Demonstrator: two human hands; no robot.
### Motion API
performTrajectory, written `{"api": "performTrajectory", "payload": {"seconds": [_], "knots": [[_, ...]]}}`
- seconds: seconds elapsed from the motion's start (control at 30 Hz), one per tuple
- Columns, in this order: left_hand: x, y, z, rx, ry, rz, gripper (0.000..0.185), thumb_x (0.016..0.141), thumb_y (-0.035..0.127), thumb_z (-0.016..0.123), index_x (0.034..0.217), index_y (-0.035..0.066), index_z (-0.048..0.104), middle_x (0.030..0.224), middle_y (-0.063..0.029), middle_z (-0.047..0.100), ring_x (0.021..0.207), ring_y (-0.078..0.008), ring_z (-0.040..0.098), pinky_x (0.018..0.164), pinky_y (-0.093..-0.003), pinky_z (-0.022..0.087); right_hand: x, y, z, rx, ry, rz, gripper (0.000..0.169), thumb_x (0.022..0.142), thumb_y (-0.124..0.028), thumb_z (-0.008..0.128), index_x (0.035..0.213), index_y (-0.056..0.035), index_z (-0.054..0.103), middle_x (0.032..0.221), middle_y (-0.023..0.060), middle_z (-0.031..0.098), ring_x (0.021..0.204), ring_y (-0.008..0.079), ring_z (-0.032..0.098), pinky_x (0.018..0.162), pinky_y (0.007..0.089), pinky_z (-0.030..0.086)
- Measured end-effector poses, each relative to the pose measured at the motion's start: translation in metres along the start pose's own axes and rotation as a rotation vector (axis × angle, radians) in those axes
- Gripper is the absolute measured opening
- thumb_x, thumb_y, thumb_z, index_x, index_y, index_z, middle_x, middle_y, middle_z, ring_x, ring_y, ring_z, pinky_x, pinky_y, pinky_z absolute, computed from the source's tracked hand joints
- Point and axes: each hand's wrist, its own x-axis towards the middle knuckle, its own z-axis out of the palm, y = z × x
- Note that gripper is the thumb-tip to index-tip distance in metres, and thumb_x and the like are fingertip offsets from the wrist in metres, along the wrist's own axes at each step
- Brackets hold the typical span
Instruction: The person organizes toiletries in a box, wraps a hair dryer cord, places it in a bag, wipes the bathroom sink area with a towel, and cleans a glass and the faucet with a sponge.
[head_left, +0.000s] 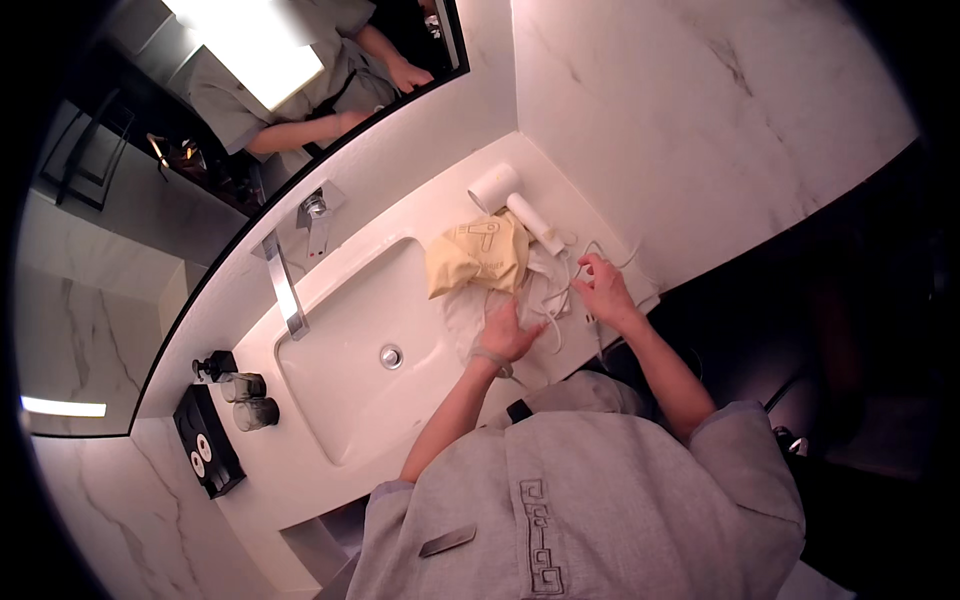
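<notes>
A white hair dryer (497, 187) lies on the counter in the far right corner, its handle angled toward me. Beside it, a crumpled yellow drawstring bag (480, 255) with a printed dryer drawing overlaps the basin's rim. The white power cord (556, 300) runs in loose loops between my hands. My right hand (606, 294) pinches part of it between thumb and fingers. My left hand (511, 331) is just below the bag, thumb apart from the fingers, over a white cloth (461, 315). Its fingertips are partly hard to make out. The plug (591, 318) rests near the counter's front edge.
A white basin (337, 405) with a chrome spout (285, 289) and mixer lever (319, 229) takes up the counter's middle. At left are two glasses (255, 412), a black soap dispenser (217, 365) and a black tray (206, 442). A mirror (247, 187) hangs behind; a marble wall (675, 150) bounds the right.
</notes>
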Motion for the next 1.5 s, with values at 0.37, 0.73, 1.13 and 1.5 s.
{"api": "performTrajectory", "payload": {"seconds": [0.37, 0.73, 1.13, 1.5], "knots": [[-0.01, -0.01, -0.047, -0.073, -0.059, -0.176, 0.02, 0.09, 0.02, 0.065, 0.091, 0.001, 0.071, 0.073, -0.0038, 0.067, 0.067, -0.0111, 0.059, 0.064, -0.0286, 0.049, 0.023, -0.083, -0.122, 1.207, 0.005, 0.013, 0.017, 0.098, -0.011, 0.053, 0.114, -0.0055, 0.055, 0.073, 0.0008, 0.057, 0.051, 0.0026, 0.043, 0.045, 0.0167, 0.032], [0.01, 0.138, -0.193, -1.501, -0.079, 0.14, 0.034, 0.103, 0.021, 0.044, 0.135, 0.006, 0.047, 0.112, -0.0065, 0.061, 0.105, -0.0198, 0.061, 0.104, -0.0449, 0.044, 0.007, -0.073, -0.17, -0.244, -0.2, -0.201, 0.031, 0.093, -0.016, 0.059, 0.118, 0.0021, 0.058, 0.082, 0.0128, 0.069, 0.061, 0.0149, 0.061, 0.065, 0.0274, 0.049], [0.031, 0.228, -0.201, -0.454, 0.163, 0.427, 0.033, 0.095, 0.028, 0.064, 0.108, -0.001, 0.067, 0.108, -0.008, 0.066, 0.093, -0.0101, 0.061, 0.083, -0.0255, 0.047, 0.073, -0.222, -0.183, 0.756, -0.163, -0.479, 0.024, 0.098, -0.02, 0.057, 0.09, 0.0002, 0.066, 0.064, -0.0001, 0.058, 0.052, 0.0022, 0.043, 0.049, 0.0215, 0.037], [0.072, 0.201, -0.168, -0.939, -0.098, 0.476, 0.023, 0.103, 0.026, 0.048, 0.103, 0.004, 0.056, 0.075, 0.0008, 0.051, 0.066, -0.0106, 0.056, 0.075, -0.0332, 0.057, 0.15, -0.258, -0.148, 1.169, -0.626, -0.379, 0.027, 0.102, -0.019, 0.05, 0.093, 0.0032, 0.062, 0.066, 0.0024, 0.057, 0.035, 0.0023, 0.033, 0.034, 0.0195, 0.029]]}}
